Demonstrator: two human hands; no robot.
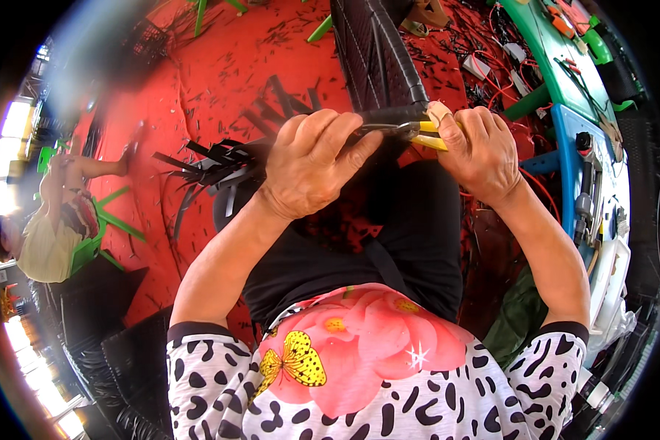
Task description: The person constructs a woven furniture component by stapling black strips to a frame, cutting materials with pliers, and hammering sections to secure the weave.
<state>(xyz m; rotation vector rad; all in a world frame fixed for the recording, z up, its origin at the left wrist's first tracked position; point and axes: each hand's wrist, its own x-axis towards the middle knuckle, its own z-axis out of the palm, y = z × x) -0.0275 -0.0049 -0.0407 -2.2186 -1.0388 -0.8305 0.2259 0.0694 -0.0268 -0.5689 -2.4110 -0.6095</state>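
Observation:
My right hand (484,150) is closed round the yellow handles of a pair of pliers (427,136), whose metal jaws point left. Across from it, my left hand (315,161) curls over a black strip (370,126) at the edge of a black woven piece (381,59). The jaws lie close to the left thumb and fingertips, against the black material. What exactly the jaws grip is hidden. Beside my left wrist a bunch of loose black strip ends (213,165) sticks out to the left. The woven piece stretches away from my lap.
Black offcuts lie scattered over the red floor (220,66). To the right stand a green table (539,44) and a blue-edged table (568,176) bearing tools. Red tubing (502,92) trails near them. At the left another person (55,227) sits on a green stool (88,253).

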